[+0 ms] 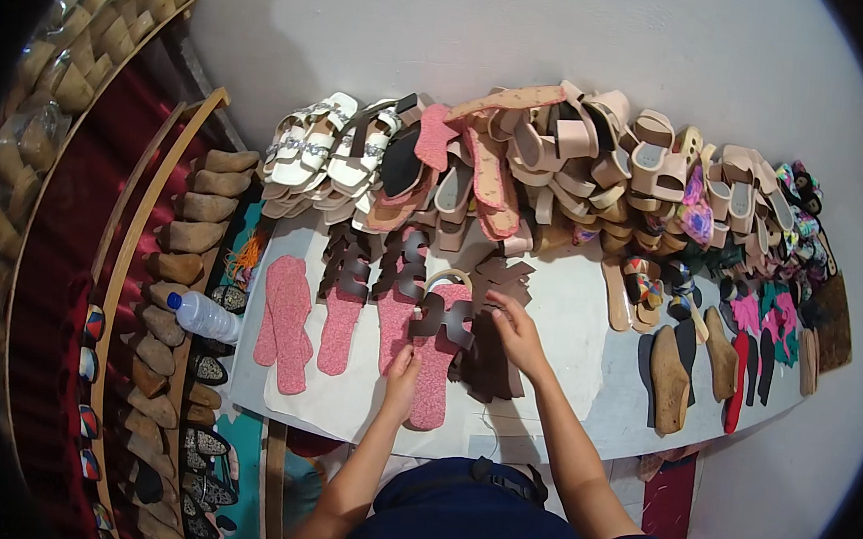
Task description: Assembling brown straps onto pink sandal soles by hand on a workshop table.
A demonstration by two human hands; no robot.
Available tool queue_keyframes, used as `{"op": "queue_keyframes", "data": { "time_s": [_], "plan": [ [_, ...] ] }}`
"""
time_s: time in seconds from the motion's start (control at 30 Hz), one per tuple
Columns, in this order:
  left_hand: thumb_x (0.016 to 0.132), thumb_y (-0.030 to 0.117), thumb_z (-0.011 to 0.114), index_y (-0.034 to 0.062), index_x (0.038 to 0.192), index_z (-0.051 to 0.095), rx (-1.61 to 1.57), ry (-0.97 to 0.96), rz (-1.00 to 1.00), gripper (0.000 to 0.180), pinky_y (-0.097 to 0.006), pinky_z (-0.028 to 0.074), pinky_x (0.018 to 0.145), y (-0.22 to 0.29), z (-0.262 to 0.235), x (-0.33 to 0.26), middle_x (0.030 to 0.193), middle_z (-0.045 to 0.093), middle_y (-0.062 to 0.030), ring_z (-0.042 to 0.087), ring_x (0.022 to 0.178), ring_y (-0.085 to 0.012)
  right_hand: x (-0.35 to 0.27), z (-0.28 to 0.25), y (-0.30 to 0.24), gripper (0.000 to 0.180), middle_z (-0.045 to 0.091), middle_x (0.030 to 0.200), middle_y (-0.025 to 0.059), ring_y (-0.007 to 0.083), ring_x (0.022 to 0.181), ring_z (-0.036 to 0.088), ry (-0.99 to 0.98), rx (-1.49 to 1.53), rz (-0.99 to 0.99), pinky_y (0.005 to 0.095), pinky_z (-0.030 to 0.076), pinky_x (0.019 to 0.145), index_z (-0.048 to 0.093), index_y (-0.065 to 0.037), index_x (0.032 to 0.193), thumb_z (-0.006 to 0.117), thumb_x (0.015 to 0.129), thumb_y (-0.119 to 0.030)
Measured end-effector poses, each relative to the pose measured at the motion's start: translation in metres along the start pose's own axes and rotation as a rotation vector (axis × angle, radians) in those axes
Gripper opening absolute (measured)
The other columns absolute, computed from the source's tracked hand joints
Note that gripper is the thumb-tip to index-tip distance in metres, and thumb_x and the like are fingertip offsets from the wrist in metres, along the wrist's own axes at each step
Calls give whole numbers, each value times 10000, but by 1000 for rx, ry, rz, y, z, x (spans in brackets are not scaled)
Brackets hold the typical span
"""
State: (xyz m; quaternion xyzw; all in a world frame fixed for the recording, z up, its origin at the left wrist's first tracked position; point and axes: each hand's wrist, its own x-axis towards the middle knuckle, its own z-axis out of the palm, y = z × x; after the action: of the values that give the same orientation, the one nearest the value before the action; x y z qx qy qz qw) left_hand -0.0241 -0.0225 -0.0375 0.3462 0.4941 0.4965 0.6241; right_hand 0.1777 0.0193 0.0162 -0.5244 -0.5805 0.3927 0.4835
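A pink speckled insole (432, 398) lies before me, with a dark brown cut-out strap piece (453, 322) across its upper part. My left hand (402, 378) pinches the insole's left edge. To the right of the strap, my right hand (518, 340) hovers with fingers apart over a heap of dark brown cut pieces (493, 365); nothing shows in it. Left of the insole stand two more pink insoles, each topped with stacked brown strap pieces (346, 269). Further left, bare pink insoles (289, 345) overlap. A tape roll (463, 277) is partly hidden behind the strap.
Piled sandals (548, 148) line the table's back by the wall. Wooden shoe lasts (670, 378) and coloured scraps (770, 310) lie at right. A water bottle (203, 317) stands at the left edge, beside a rack of lasts (196, 237). White paper (556, 327) covers the table's middle.
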Motion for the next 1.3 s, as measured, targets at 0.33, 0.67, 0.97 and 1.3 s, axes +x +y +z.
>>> {"op": "queue_keyframes", "data": {
  "time_s": [0.33, 0.67, 0.97, 1.3],
  "plan": [
    [867, 160, 445, -79, 1177, 369, 226, -24, -26, 399, -229, 330, 860, 7, -50, -9, 1125, 466, -95, 430, 1007, -117, 42, 63, -29, 259, 555, 941, 161, 303, 969, 476, -154, -303, -301, 394, 309, 898, 562, -17, 926, 395, 841, -195],
    [868, 134, 425, -24, 1108, 471, 471, -138, -22, 291, -184, 376, 679, 29, -90, -5, 851, 529, 2, 439, 746, -50, 40, 110, -20, 300, 587, 766, 114, 251, 854, 530, -395, -740, -295, 496, 201, 962, 593, -35, 757, 398, 844, -246],
    [872, 133, 427, -31, 1139, 449, 433, -260, -16, 314, -170, 356, 698, 35, -114, 2, 918, 507, 14, 422, 788, -36, 35, 134, -11, 277, 586, 762, 73, 203, 875, 507, -390, -767, -298, 509, 137, 983, 614, -83, 786, 401, 842, -252],
    [874, 153, 437, -73, 1174, 387, 350, -257, -66, 379, -209, 341, 839, 45, -119, 5, 1075, 496, -63, 446, 963, -91, 42, 141, -14, 240, 589, 748, 102, 265, 856, 514, -316, -691, -163, 462, 243, 945, 599, -47, 783, 421, 790, -208]
  ]
}}
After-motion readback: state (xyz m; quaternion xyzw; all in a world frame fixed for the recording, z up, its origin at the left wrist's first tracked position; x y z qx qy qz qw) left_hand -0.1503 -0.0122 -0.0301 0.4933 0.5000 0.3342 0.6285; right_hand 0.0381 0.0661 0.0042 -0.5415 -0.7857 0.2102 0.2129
